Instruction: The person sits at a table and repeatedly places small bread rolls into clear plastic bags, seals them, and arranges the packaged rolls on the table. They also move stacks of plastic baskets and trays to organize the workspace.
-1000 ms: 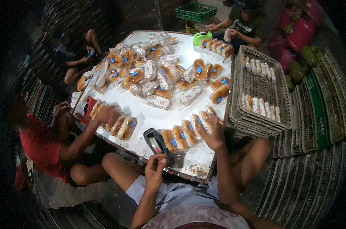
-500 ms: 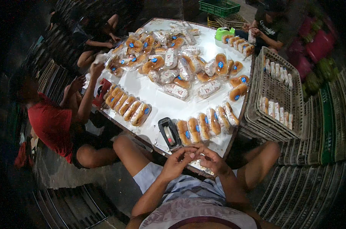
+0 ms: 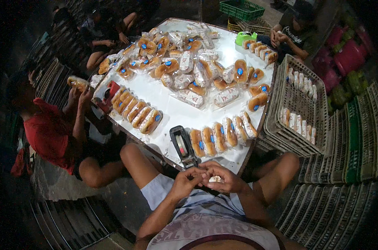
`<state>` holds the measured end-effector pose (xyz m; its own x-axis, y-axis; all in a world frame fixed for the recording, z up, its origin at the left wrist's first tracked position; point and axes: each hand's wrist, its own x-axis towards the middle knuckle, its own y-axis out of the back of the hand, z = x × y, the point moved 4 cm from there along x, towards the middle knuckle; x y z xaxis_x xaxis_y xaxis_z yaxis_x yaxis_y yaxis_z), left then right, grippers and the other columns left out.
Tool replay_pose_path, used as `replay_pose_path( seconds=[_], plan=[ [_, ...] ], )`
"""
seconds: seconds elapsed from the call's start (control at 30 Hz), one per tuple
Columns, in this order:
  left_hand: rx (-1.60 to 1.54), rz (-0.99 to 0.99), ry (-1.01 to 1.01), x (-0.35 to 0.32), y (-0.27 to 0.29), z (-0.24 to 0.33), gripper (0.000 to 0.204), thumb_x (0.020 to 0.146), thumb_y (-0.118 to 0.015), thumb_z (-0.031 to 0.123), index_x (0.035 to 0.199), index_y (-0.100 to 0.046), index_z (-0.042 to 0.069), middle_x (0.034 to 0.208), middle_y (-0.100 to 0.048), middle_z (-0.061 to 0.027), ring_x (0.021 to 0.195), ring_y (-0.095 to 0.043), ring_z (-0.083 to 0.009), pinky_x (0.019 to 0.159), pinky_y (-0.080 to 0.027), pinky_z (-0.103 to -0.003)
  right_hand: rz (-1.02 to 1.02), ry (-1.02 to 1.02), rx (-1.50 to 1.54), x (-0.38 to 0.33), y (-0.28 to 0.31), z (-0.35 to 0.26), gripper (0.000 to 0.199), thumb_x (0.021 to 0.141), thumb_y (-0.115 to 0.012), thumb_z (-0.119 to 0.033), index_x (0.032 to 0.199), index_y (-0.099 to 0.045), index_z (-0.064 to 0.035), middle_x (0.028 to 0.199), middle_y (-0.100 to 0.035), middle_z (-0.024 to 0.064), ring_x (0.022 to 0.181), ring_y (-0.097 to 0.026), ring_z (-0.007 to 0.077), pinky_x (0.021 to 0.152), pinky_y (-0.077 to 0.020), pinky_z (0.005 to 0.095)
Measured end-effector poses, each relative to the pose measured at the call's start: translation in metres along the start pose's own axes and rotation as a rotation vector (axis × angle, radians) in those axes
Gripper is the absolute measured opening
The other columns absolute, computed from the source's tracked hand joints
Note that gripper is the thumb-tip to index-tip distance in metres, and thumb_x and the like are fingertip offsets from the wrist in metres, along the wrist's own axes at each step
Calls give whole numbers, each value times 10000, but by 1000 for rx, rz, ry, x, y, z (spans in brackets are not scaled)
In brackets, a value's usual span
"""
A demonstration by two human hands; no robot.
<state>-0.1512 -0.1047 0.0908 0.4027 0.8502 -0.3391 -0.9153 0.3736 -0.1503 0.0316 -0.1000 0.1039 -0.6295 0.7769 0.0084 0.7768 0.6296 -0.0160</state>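
Note:
In front of my lap, just past the table's near edge, my right hand (image 3: 226, 178) is closed round a small wrapped bread roll (image 3: 216, 179), mostly hidden by the fingers. The fingers of my left hand (image 3: 187, 182) are pinched together and meet the right fingertips at the roll's left side; what they grip is hidden. Right beyond my hands stands a black tape dispenser (image 3: 183, 146) with a roll of tape. To its right, a row of bagged bread rolls (image 3: 219, 136) with blue stickers lies side by side on the white table (image 3: 155, 96).
A heap of bagged rolls (image 3: 184, 71) covers the table's far middle. Another row (image 3: 137, 110) lies at left by a red tape dispenser (image 3: 109, 93). Stacked crates (image 3: 276, 121) holding rolls stand at right. A person in red (image 3: 51, 133) holds a roll; others sit at the far side.
The wrapped roll now shows between my hands, which have shifted slightly down. The person in red has drawn an arm back from the heap and now holds up a roll.

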Motion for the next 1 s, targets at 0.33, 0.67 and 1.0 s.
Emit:
replay_pose_path(
  seconds=[0.33,0.67,1.0],
  plan=[
    [-33,115,-79,8,6,33,168,977,-672,161,1023,-696,1,874,-705,-39,793,-640,-104,714,-511,-263,26,41,244,19,-1,-21,295,922,-662,-173,1155,-553,-28,1489,-360,189,1246,-494,210,1070,-386,387],
    [663,333,-479,16,-9,34,132,956,-655,124,941,-629,-4,820,-637,-150,719,-641,-262,651,-498,-339,267,-61,96,10,14,30,417,993,-586,-311,1289,-533,-22,1439,-473,169,1261,-528,255,1028,-460,418],
    [-140,228,-117,22,-1,-4,198,1010,-630,194,1021,-628,-3,840,-642,-22,781,-587,-80,721,-491,-260,480,-104,196,7,32,30,429,1003,-571,-246,1344,-527,11,1251,-620,158,1075,-632,218,883,-545,368]
  ],
)
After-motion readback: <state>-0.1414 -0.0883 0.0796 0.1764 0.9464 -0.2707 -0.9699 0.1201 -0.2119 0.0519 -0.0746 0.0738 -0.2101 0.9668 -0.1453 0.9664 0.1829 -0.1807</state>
